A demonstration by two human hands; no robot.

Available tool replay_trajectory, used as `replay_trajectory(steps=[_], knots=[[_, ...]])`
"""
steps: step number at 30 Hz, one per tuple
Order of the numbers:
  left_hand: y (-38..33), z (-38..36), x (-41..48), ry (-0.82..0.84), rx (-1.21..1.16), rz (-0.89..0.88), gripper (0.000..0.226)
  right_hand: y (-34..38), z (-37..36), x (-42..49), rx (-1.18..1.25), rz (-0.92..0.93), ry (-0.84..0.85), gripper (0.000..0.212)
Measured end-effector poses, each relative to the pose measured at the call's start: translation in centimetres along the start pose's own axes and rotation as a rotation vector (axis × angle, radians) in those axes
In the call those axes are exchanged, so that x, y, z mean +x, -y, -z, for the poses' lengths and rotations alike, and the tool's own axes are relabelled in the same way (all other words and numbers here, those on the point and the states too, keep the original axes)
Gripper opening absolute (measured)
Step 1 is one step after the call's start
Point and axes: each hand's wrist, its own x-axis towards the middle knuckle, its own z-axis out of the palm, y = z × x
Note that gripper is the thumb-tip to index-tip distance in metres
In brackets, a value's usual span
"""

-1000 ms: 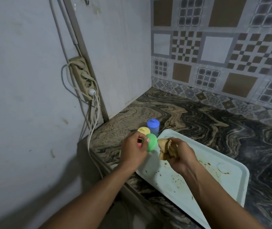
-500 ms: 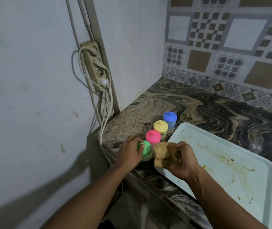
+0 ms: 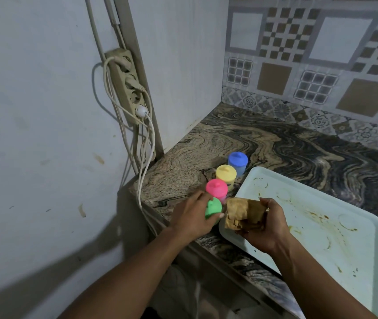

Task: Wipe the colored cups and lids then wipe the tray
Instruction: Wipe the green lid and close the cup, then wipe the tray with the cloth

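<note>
At the counter's near edge, the left hand [image 3: 191,218] curls its fingers and thumb round the green cup [image 3: 213,206], whose lid shows between them; the hand hides whether the cup rests on the counter [image 3: 183,171]. Just to its right, the right hand [image 3: 265,226] clutches a crumpled brown cloth [image 3: 244,212], fingers wrapped over it. The cloth sits just beside the green cup, above the near left corner of the tray [image 3: 356,261]; I cannot tell whether cloth and cup touch.

Just beyond the left hand's fingertips stands the pink cup [image 3: 216,189], close against the green one. Past it come the yellow cup [image 3: 226,173] and then the blue cup [image 3: 237,161], all lidded, in a row running away from the hands along the tray's left edge.

The tray spreads below and to the right of the right hand, pale, smeared with brown stains and ring marks.

Up and to the left of the left hand, a power strip [image 3: 127,86] hangs on the wall [image 3: 34,134], its cables [image 3: 147,143] drooping past the counter's end. Patterned tiles [image 3: 310,65] back the counter, far beyond the right hand.
</note>
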Motion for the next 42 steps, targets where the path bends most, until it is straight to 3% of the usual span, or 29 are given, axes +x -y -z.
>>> replay_trajectory(steps=[2,8,16,18,21,23,26,31,42], knots=[[-0.2,0.1,0.1,0.031,0.05,0.021,0.063,0.1,0.0,-0.1,-0.003,0.006,-0.029,0.055],[0.0,-0.2,0.2,-0.005,0.08,0.019,0.062,0.3,-0.1,-0.5,-0.029,0.006,-0.071,0.053],[-0.5,1.1,1.5,0.149,0.324,-0.024,0.064,0.0,0.2,0.2,-0.04,0.016,-0.094,0.057],[-0.6,1.1,1.4,0.126,0.334,-0.008,0.063,-0.2,0.2,0.1,-0.058,0.006,-0.076,0.059],[-0.3,0.6,1.2,0.063,0.392,-0.041,0.063,-0.4,0.1,0.0,-0.11,-0.002,-0.084,0.044],[0.0,0.3,1.1,0.034,0.357,-0.034,0.061,-0.5,0.1,0.0,-0.152,0.006,-0.093,0.038],[0.2,-0.1,1.2,0.024,0.239,0.032,0.066,-0.7,0.1,-0.2,-0.168,0.036,-0.031,0.059],[0.1,-0.3,1.3,0.04,0.142,0.108,0.067,-0.6,-0.1,-0.3,-0.192,0.041,-0.039,0.046],[0.2,-0.6,1.3,0.048,0.181,0.07,0.057,-0.7,0.4,0.3,-0.185,0.032,-0.061,0.044]])
